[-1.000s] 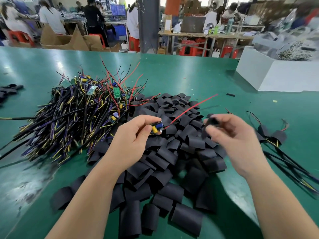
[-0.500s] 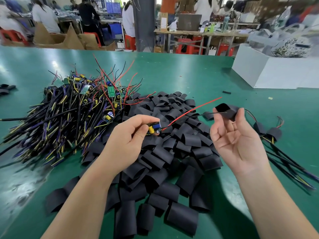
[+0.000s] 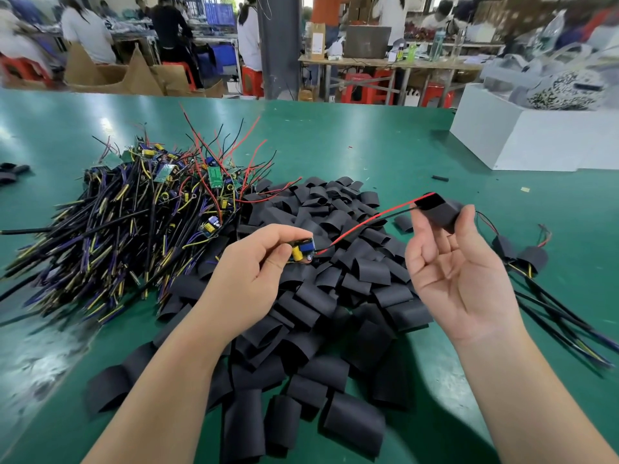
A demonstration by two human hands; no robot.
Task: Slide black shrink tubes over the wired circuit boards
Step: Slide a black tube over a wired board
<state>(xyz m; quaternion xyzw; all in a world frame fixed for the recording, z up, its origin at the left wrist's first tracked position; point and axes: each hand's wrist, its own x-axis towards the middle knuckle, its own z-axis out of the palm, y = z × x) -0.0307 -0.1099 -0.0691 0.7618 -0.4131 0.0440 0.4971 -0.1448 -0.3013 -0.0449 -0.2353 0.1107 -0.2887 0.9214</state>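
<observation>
My left hand [image 3: 254, 279] pinches a small circuit board [image 3: 302, 251] with yellow and blue parts over the pile of black shrink tubes [image 3: 311, 296]. A red and a black wire [image 3: 365, 222] run from the board up to the right. Their ends reach the mouth of a black shrink tube [image 3: 438, 209], which my right hand [image 3: 459, 272] holds between thumb and fingertips, palm up. A heap of wired circuit boards [image 3: 134, 212] lies to the left on the green table [image 3: 368, 145].
Two or three boards with tubes on them [image 3: 522, 254] lie at the right, their cables trailing toward the near edge. A white box [image 3: 536, 139] stands at the back right. A few black tubes [image 3: 11, 172] sit at the far left. People work at benches behind.
My right hand turned palm up and lifted the shrink tube up and to the right, bringing its mouth to the wire ends. My left hand kept the board almost still.
</observation>
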